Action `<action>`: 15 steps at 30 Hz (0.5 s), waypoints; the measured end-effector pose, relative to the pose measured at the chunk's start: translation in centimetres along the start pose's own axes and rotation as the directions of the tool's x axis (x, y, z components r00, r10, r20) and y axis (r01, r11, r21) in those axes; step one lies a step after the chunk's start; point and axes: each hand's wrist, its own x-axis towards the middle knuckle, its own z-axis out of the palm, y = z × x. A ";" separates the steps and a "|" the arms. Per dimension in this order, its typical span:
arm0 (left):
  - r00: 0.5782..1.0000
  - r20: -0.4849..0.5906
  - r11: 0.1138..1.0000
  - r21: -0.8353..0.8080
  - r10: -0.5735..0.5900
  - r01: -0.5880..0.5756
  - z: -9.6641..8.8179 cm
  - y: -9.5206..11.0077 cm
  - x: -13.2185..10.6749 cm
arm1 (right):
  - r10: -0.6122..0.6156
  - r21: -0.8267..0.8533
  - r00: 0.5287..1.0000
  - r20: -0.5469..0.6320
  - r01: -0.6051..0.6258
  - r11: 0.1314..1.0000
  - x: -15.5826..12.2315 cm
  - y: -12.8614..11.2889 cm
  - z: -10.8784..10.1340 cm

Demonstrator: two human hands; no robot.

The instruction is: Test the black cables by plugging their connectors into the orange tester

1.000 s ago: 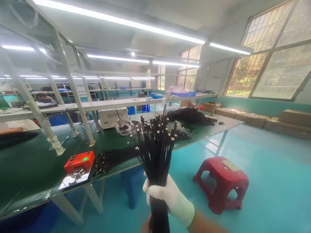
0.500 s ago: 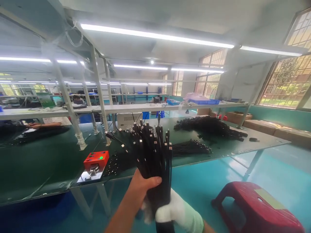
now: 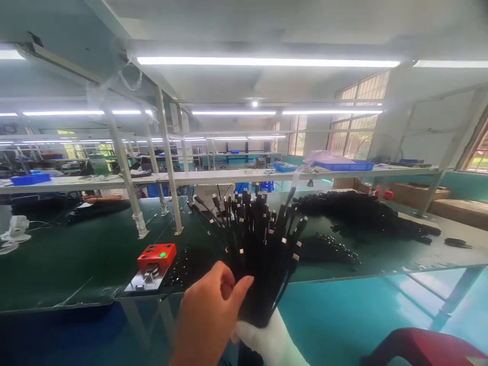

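A thick bundle of black cables (image 3: 256, 274) with metal-tipped plugs stands fanned upward in front of me. My right hand (image 3: 267, 338), in a white glove, is wrapped round its lower part. My bare left hand (image 3: 208, 310) is at the left side of the bundle, with its thumb apart from the bent index finger and the thumb tip against or just in front of the cables. Nothing shows between that thumb and finger; the other fingertips are hidden. Beyond the hands, more cables (image 3: 328, 250) lie on the green-topped table (image 3: 95, 264).
A red box with buttons (image 3: 156, 258) sits at the table's front edge. Farther right is a large heap of black cables (image 3: 346, 208). A shelf (image 3: 213, 176) carries blue trays (image 3: 345, 165). A red stool (image 3: 423, 348) stands lower right. Another person's arm (image 3: 102, 198) shows far left.
My left hand has loosened from around the bundle and shifted left, its index finger now bent away from the thumb. The cable tops have spread wider. The view has turned slightly left and up.
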 end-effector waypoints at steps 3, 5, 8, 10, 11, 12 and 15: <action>0.999 0.037 0.999 0.019 -0.033 0.033 0.6 -0.4 1.2 | 0.010 -0.009 1.000 0.008 -0.010 1.000 1.4 1.5 1.2; 0.997 0.071 0.992 -0.119 -0.026 0.034 0.6 -1.1 1.8 | -0.025 0.028 0.999 0.036 0.024 0.999 2.0 2.0 1.7; 0.991 0.125 0.926 -0.377 0.046 0.005 0.5 -2.1 2.1 | -0.094 0.120 0.991 0.092 0.083 0.989 2.4 2.1 1.7; 0.992 0.109 0.881 -0.473 0.069 -0.010 0.5 -2.5 2.3 | -0.106 0.144 0.988 0.110 0.089 0.985 2.6 1.7 1.6; 0.994 0.088 0.868 -0.497 0.067 -0.014 0.5 -2.6 2.4 | -0.099 0.148 0.989 0.113 0.082 0.986 2.7 1.4 1.6; 0.996 0.067 0.855 -0.518 0.062 -0.018 0.5 -2.6 2.7 | -0.090 0.152 0.990 0.113 0.072 0.986 2.7 1.1 1.6; 0.997 0.003 0.819 -0.570 0.076 -0.061 0.0 -2.2 4.0 | -0.045 0.128 0.992 0.114 0.031 0.991 2.5 0.0 1.8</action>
